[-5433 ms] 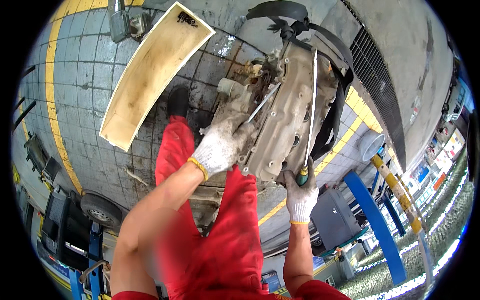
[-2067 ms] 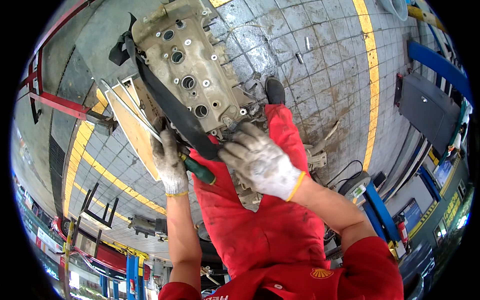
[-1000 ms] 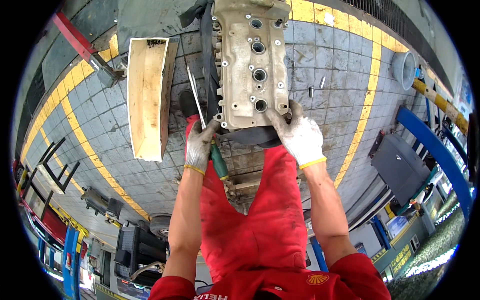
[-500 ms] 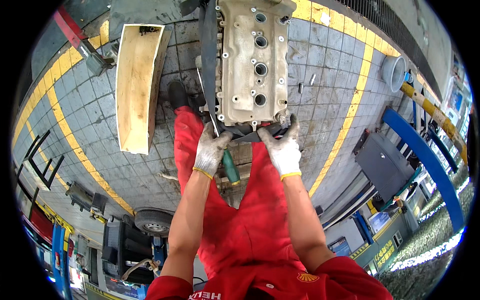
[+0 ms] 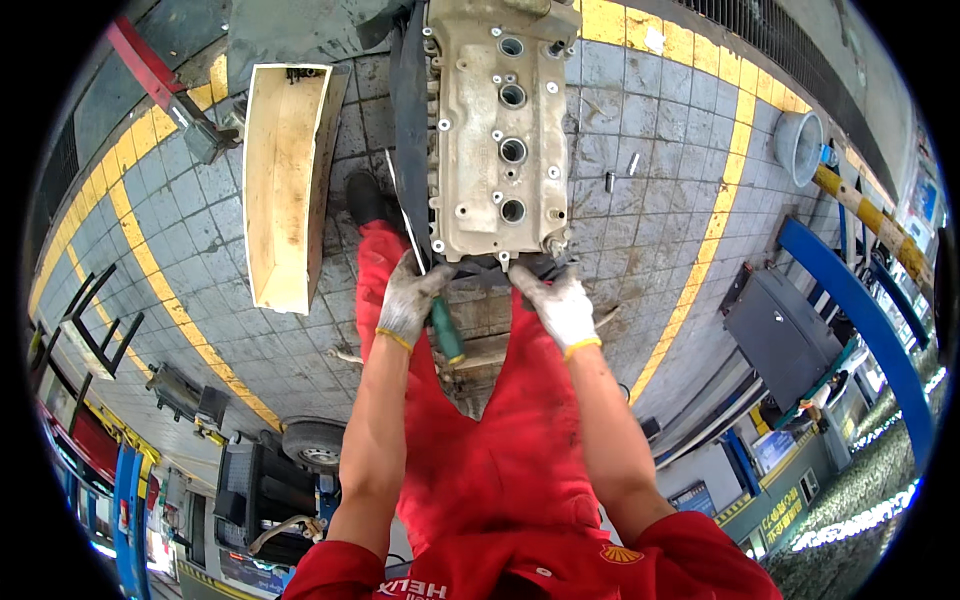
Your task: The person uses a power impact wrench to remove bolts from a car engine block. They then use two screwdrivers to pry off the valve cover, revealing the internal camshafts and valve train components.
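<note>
In front of me an aluminium engine with its ribbed valve cover (image 5: 478, 150) lies with a row of round holes facing up. Along its left side runs a black flexible-looking strip (image 5: 411, 110), and similar black material (image 5: 490, 274) edges the near end. My left hand (image 5: 405, 306), in a dirty white glove, is closed around a screwdriver (image 5: 446, 332) with a green handle; its long shaft points away beside the engine. The left thumb reaches the black edge. My gloved right hand (image 5: 563, 308) grips the black material by the near right corner, its fingers partly hidden underneath.
A pale wooden trough (image 5: 277, 190) lies left of the engine. Two small metal pieces (image 5: 611, 182) rest on the tiles to its right. Further right are a grey bucket (image 5: 798, 147), a blue beam (image 5: 850, 320) and a dark grey cabinet (image 5: 783, 334). A wheel (image 5: 313, 443) stands behind at left.
The engine sits slightly further left against the floor. My right fingers have come down from its near right corner onto the black edge. My left hand keeps the screwdriver.
</note>
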A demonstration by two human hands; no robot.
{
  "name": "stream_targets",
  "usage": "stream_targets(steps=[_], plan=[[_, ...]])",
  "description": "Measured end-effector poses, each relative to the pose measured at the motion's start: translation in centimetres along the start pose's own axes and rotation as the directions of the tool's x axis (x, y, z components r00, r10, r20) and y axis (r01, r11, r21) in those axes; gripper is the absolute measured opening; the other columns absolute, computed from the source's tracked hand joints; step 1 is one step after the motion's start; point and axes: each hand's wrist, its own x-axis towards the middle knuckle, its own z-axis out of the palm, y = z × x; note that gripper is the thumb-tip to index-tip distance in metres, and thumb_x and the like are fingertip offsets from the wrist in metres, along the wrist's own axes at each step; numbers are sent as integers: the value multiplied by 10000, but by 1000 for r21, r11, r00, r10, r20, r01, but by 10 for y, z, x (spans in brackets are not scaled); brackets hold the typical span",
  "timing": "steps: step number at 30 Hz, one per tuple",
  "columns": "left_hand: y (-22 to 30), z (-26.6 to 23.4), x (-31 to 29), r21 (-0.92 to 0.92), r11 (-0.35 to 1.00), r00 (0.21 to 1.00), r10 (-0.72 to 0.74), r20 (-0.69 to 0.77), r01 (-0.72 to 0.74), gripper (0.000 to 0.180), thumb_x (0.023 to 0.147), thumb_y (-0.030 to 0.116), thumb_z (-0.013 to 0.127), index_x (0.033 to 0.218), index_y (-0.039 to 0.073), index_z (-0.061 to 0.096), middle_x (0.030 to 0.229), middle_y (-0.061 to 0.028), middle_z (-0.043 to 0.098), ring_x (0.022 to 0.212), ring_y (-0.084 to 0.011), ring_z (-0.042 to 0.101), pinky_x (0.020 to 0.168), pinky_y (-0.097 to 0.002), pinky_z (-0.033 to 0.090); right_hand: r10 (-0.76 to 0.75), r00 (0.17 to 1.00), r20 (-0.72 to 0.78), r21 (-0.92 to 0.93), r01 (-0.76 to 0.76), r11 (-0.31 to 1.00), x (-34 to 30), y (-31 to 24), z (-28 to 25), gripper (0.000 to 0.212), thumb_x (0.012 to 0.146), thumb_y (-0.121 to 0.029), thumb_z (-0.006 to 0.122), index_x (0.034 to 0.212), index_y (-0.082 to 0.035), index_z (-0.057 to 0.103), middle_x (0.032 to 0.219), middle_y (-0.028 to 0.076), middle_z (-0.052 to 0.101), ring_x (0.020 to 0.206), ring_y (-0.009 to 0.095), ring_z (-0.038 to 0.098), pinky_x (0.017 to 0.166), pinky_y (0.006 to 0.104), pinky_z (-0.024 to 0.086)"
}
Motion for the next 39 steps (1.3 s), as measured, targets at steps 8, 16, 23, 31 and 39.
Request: stream_targets(steps=[8, 16, 23, 31, 39], plan=[[56, -5, -49, -85, 993, 992, 68, -105, -77, 251, 939, 163, 852, 1016, 91, 624, 850, 12, 631, 668, -97, 576, 596, -260, 473, -400, 891, -213, -202, 361, 910, -34, -44, -68, 1176, 766, -565, 945, 1611, 25, 379, 1459, 327, 588, 1309, 450, 642, 1074, 466, 550], [75, 34, -52, 454, 793, 883, 468, -26, -407, 525, 962, 60, 819, 1444, 24, 615, 1278, -84, 709, 1147, -191, 686, 1015, -329, 568, -354, 909, -220, -313, 278, 908, -3, -95, -39, 1008, 922, -653, 744, 1570, 50, 425, 1448, 417, 547, 1180, 565, 668, 980, 535, 577], [53, 37, -45, 429, 742, 810, 585, -41, -514, 534, 965, 234, 815, 1451, 96, 640, 1236, -117, 727, 1056, -279, 743, 889, -404, 602, -495, 814, -304, -352, 387, 852, -16, -109, -46, 593, 985, -539, 721, 1193, 14, 665, 991, 290, 766, 887, 477, 753, 786, 528, 598], [75, 41, -61, 180, 954, 963, 257, -82, -239, 485, 995, 157, 795, 1420, -35, 660, 1214, -78, 772, 1059, -117, 698, 950, -294, 561, -504, 807, -309, -367, 388, 846, -22, -102, -50, 690, 973, -576, 721, 1286, 34, 647, 939, 306, 760, 875, 485, 757, 766, 537, 605], [75, 38, -58, 86, 985, 976, 162, -148, -151, 399, 999, 183, 780, 1326, -40, 729, 1137, -72, 786, 970, -104, 701, 870, -275, 561, -466, 867, -176, -475, 340, 812, 7, -147, -105, 1053, 905, -745, 705, 1586, 17, 448, 1407, 302, 672, 1189, 465, 726, 1014, 497, 590]])
